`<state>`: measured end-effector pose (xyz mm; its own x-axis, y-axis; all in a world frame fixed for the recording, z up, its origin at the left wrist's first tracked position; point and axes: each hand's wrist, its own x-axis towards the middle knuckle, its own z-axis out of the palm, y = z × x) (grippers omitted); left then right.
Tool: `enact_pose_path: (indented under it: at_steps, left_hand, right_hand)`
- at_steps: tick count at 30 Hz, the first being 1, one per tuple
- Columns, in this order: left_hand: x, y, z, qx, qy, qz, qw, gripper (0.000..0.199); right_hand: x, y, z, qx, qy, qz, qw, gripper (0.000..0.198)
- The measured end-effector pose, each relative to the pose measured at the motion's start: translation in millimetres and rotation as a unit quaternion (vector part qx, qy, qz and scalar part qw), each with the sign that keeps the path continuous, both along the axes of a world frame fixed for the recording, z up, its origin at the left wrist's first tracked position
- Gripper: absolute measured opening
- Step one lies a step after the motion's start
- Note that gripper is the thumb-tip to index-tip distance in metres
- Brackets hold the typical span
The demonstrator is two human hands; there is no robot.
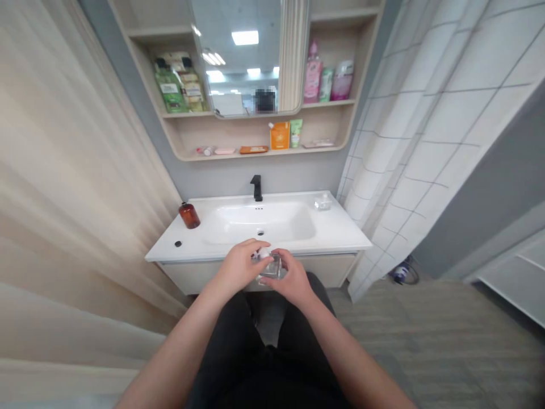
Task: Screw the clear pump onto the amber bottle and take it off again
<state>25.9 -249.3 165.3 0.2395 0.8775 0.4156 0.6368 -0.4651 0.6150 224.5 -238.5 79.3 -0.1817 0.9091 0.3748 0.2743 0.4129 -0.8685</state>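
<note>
In front of the sink's near edge I hold a small clear, square-sided bottle (273, 267) between my hands. My right hand (294, 281) grips its body from the right, thumb low and fingers along the far side. My left hand (240, 266) closes round the white top (264, 252) of the same bottle. Whether that top is loose or fixed I cannot tell, since my fingers partly cover it. Back on the counter, an amber bottle (189, 216) stands at the left, and a small round black piece (177, 244) lies nearer me.
A white sink (293, 227) with a black faucet (256, 187) lies ahead. Another clear container (322, 202) sits at the counter's back right. Above, a mirror cabinet (259, 156) holds several bottles and packets. Curtains (106, 170) hang at the left, and a checked curtain (395, 153) at the right.
</note>
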Motion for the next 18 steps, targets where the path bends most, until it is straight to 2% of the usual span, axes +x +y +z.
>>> enact_pose_path:
  at_steps: [3, 7, 8, 13, 16, 18]
  left_hand:
    - [0, -6, -2.9, 0.0, -0.04, -0.004, 0.999, 0.044]
    - [0, -17, 3.1, -0.028, -0.086, -0.065, 0.994, 0.063]
    - [1, -19, 4.8, -0.035, -0.099, -0.074, 0.992, 0.062]
    - [5, -20, 3.4, -0.075, -0.173, -0.076, 0.979, 0.029]
    - [4, -18, -3.6, -0.059, -0.186, -0.071, 0.978, 0.029]
    - [4, -18, -8.4, -0.052, -0.189, -0.06, 0.979, 0.038]
  right_hand:
    - [3, -4, 8, -0.007, 0.006, 0.006, 1.0, 0.074]
    - [8, -9, 17, 0.003, 0.024, 0.021, 1.0, 0.075]
    - [9, -11, 20, 0.006, 0.03, 0.024, 0.999, 0.076]
    - [9, -18, 29, -0.002, 0.035, 0.04, 0.999, 0.074]
    - [9, -21, 31, -0.004, 0.026, 0.037, 0.999, 0.073]
    - [9, -20, 29, 0.0, 0.025, 0.04, 0.999, 0.074]
